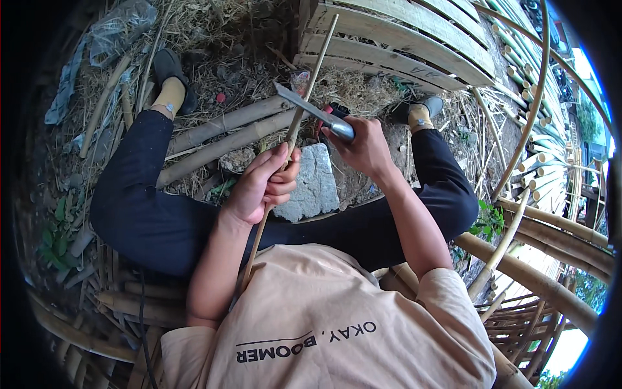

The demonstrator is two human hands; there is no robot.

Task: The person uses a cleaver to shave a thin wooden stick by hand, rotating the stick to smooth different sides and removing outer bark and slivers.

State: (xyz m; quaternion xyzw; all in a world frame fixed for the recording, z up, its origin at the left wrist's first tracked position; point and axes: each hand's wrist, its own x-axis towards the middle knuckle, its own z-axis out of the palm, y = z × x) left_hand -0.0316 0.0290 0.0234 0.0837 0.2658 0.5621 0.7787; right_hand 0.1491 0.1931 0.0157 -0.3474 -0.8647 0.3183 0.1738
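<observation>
The thin bamboo strip (pixel 293 129) runs on a long slant, from beside the torso up past both hands toward the slatted bamboo panel (pixel 395 45). The left hand (pixel 262 185) has its fingers curled tight around the strip's middle. Just above them the knife (pixel 311 109) blade lies across the strip, seemingly touching it; the right hand (pixel 366 149) is closed round its handle. A grey stone (pixel 314 185) sits below.

A: From my feed, the stone block (pixel 310 185) lies between the 2 legs, the left hand (pixel 262 185) at its 9 o'clock.

B: And the right hand (pixel 364 149)?

A: At 1 o'clock, the bamboo poles (pixel 223 133) at 10.
</observation>
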